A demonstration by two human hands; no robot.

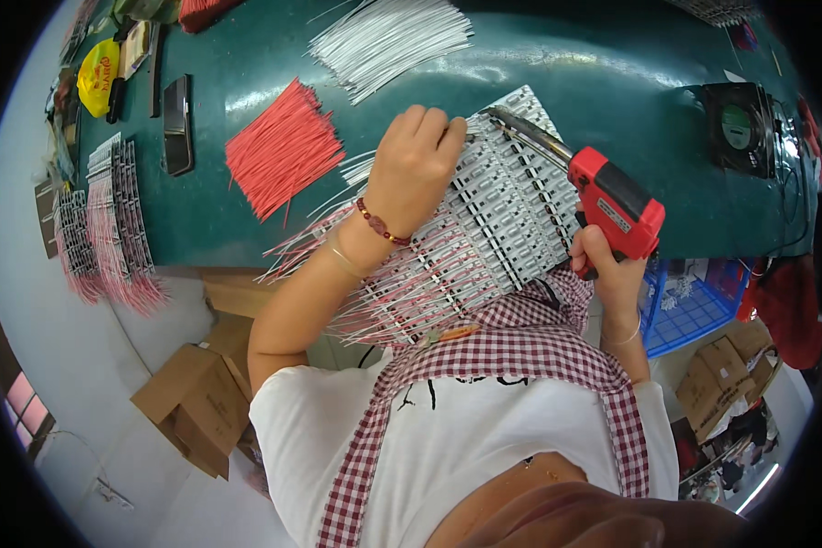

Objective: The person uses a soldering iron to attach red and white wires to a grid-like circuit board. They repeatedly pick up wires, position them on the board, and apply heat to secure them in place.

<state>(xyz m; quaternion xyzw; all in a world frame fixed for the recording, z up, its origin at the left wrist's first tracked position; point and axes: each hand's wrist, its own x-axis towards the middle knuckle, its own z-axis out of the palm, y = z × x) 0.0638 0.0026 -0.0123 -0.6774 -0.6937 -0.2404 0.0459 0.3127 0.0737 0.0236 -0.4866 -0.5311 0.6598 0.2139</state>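
My right hand (607, 256) is wrapped round the handle of a red and black soldering gun (619, 203). Its long metal nozzle points up and left, with the tip over the far edge of a grey panel of small circuit boards (511, 187). Close to that tip, my left hand (418, 160) is closed in a pinch. White wires (358, 170) stick out from under its left side; its fingertips are partly hidden. Rows of red and white wires (397, 288) trail from the panel's left side, and the panel overhangs the table's near edge.
On the green table (256, 55) lie a red wire pile (283, 151), a white wire pile (388, 46) and a phone (178, 123). Wired panels (114, 219) rest at the left. A black device (740, 128) stands right, above a blue crate (690, 310). Cardboard boxes (196, 402) sit below.
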